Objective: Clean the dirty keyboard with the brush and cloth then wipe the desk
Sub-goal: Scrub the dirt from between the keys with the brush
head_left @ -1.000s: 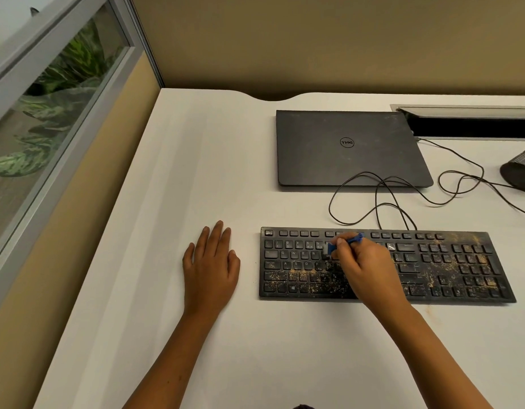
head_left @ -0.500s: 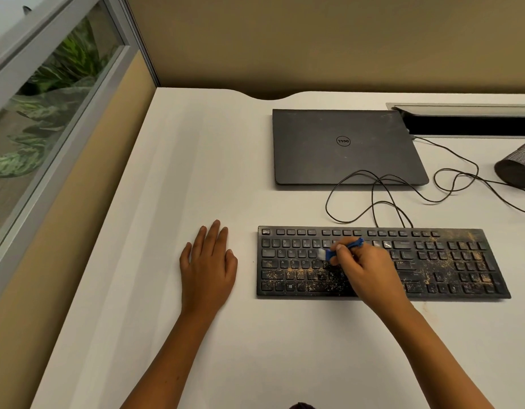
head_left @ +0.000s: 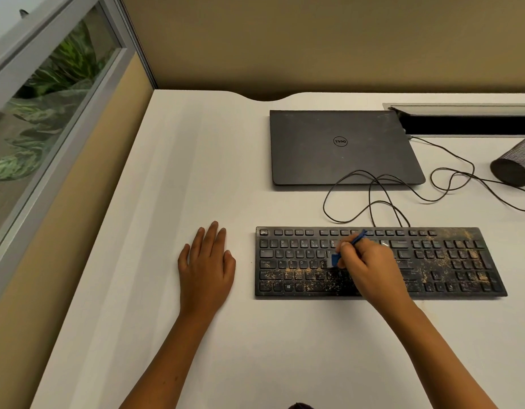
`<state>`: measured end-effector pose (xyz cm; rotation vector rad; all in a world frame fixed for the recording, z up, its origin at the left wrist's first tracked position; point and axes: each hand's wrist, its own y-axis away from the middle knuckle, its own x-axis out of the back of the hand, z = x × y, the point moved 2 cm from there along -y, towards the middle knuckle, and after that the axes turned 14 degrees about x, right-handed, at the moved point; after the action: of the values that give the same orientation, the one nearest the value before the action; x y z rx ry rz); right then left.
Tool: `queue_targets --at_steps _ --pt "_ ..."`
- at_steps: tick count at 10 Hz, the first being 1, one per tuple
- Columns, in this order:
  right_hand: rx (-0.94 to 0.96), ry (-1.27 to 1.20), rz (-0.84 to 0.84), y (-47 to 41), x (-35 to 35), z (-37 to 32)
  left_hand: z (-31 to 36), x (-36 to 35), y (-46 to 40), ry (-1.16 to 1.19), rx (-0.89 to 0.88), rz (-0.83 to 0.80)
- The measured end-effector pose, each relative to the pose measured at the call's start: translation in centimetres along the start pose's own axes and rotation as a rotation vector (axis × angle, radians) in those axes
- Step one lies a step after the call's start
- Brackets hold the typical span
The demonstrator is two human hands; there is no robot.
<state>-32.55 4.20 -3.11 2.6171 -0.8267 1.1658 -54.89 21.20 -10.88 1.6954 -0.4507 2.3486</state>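
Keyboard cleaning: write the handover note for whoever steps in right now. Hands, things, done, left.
Left hand: flat and open on the desk, left of the keyboard, holding nothing.
Right hand: grips the blue brush, its head down on the middle letter keys.
Done: the upper-left key rows look mostly free of crumbs.
Left: tan debris sits on the bottom rows and across the right side and number pad. Brush those, then wipe the keyboard with the cloth and wipe the desk. No cloth is in view.
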Motion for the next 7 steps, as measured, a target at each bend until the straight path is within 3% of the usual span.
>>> queue_targets --at_steps 4,6,7 --pt "-0.120 -0.173 0.115 -0.39 0.38 -0.11 0.03 -0.07 0.00 0.000 0.005 -0.007" --pt "-0.101 -0.116 -0.072 -0.24 0.01 -0.41 -0.02 -0.16 -0.04 -0.003 0.011 -0.015" --pt "-0.126 -0.207 0.055 -0.32 0.54 -0.25 -0.04 -0.12 -0.03 0.001 0.011 -0.014"
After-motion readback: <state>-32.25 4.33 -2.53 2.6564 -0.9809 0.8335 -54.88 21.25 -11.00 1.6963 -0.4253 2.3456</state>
